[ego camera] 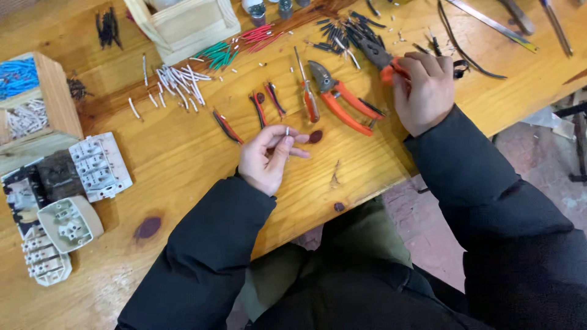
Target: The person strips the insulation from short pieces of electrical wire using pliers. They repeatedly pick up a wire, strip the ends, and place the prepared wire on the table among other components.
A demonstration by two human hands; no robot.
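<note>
— What does the left hand (267,160) hold above the wooden bench (183,153)?

— A short, stiff piece of white wire (287,130), pinched upright between thumb and fingertips, just over the grained, knotted planks.

— And the right hand (423,91)?

— Closed around the orange handles of pliers (380,58), their dark metal nose lying among black wire offcuts (339,30).

— Between the hands?

— Orange-handled cutters (342,101) with curved steel blades and a slim screwdriver (307,95) lie flat. Red-and-black wire pairs (263,107) rest nearby; white plastic socket parts (98,166) sit at the left edge.
</note>
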